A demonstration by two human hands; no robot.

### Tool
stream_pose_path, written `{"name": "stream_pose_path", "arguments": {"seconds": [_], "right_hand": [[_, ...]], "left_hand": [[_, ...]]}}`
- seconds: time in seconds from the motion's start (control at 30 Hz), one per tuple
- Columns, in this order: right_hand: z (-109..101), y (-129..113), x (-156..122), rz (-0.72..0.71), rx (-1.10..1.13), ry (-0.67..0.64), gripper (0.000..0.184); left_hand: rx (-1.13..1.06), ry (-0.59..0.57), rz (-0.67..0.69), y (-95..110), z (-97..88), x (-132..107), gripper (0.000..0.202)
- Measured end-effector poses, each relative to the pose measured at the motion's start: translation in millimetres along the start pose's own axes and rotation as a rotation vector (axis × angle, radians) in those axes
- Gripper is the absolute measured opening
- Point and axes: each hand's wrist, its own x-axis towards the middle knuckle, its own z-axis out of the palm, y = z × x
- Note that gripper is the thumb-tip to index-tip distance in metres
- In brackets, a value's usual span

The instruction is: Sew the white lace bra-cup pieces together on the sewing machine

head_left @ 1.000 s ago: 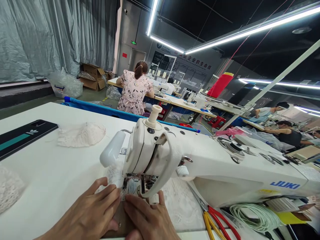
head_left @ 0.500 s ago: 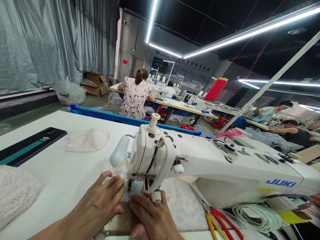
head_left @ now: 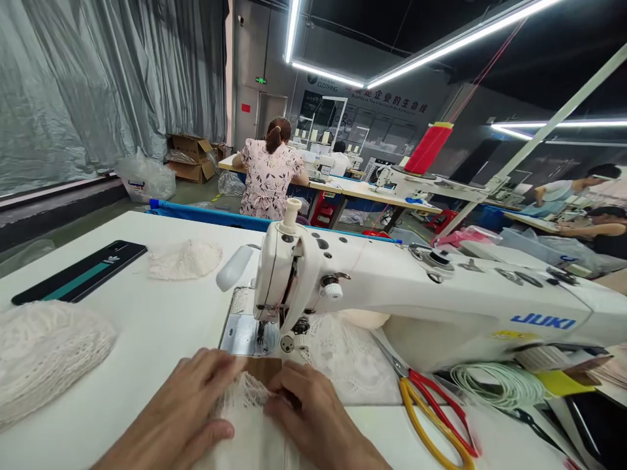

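A piece of cream lace [head_left: 245, 395] lies in front of the sewing machine [head_left: 337, 274], stretched between my two hands. My left hand [head_left: 191, 401] grips its left edge with the fingertips, the thumb standing apart below. On the other side, my right hand [head_left: 318, 408] has curled fingers closed on the lace's right edge; those fingertips are partly hidden. Just beyond the hands are the presser foot [head_left: 262, 334] and the shiny metal needle plate [head_left: 239, 334], with no fabric visible under the foot.
Stacked lace pieces [head_left: 49, 352], a lace cup [head_left: 186, 260] and a dark phone [head_left: 81, 271] lie left. Scissors [head_left: 431, 418], more lace [head_left: 353, 365] and coiled pale cord [head_left: 499, 385] are right. A person [head_left: 272, 170] sits at a table ahead.
Both hands have drawn back from the presser foot toward me, and the lace now shows between them. The needle plate has come into view. The camera view has shifted slightly.
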Motion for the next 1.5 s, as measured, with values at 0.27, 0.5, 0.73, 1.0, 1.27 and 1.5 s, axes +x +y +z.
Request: {"name": "stream_pose_path", "arguments": {"seconds": [0.27,0.5,0.73,1.0,1.27,1.5], "right_hand": [[-25.8,-4.0,6.2,-0.001,0.103,-0.040,0.012],[-12.8,6.8,-0.1,-0.098,-0.203,0.082,0.013],[-8.6,4.1,5.2,-0.270,-0.385,0.237,0.016],[8.3,8.5,13.0,-0.449,-0.383,0.294,0.048],[-1.2,7.7,11.9,-0.312,-0.420,0.265,0.034],[8.5,7.0,14.3,-0.526,-0.403,0.279,0.049]], "left_hand": [[-0.434,-0.387,-0.384,-3.5,-19.7,51.4,0.017],[-0.279,-0.443,-0.412,1.5,-20.6,67.6,0.028],[-0.170,-0.364,-0.354,-5.6,-2.5,71.5,0.015],[-0.157,-0.385,-0.344,-8.5,-8.0,77.6,0.016],[-0.167,-0.459,-0.326,-11.5,-9.9,76.8,0.025],[0.034,-0.328,-0.272,-15.7,1.6,82.6,0.014]]}}
